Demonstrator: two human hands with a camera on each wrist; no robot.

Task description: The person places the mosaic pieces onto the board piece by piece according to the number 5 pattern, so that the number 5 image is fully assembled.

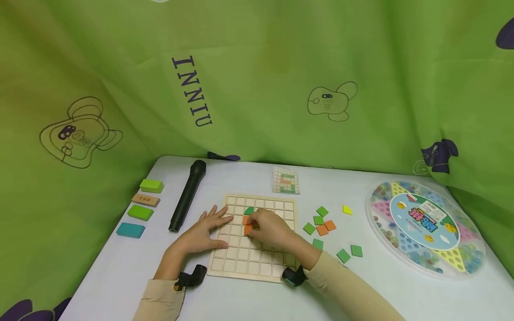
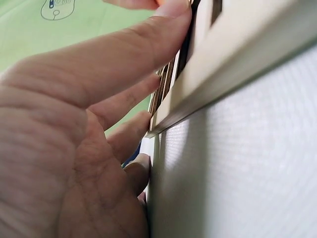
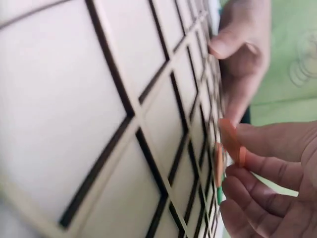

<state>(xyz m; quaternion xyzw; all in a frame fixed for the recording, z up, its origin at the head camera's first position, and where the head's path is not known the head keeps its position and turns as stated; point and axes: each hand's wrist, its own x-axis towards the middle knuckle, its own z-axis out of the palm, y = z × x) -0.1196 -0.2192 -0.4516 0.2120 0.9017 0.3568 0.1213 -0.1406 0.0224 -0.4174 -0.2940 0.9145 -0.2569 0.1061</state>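
Observation:
A wooden grid board (image 1: 242, 266) lies flat on the table. My right hand (image 1: 273, 227) is over its middle, pinching an orange square tile (image 3: 229, 138) between thumb and fingers, tilted in the right wrist view. A green rounded tile (image 1: 249, 211) and another orange tile (image 1: 245, 220) sit in the grid just beyond. At the board's left edge, my left hand (image 1: 202, 234) is spread, thumb and fingertips resting on the rim. In the left wrist view the left thumb (image 2: 119, 62) lies over the board's edge, its fingers extended along the side.
Loose green tiles (image 1: 318, 220), orange tiles (image 1: 322, 230) and a yellow tile (image 1: 347, 209) lie right of the board. A pattern card (image 1: 286, 180) is behind it. A black microphone (image 1: 188, 196) and several blocks (image 1: 140, 212) stand left; a round marble game box (image 1: 425, 228) lies far right.

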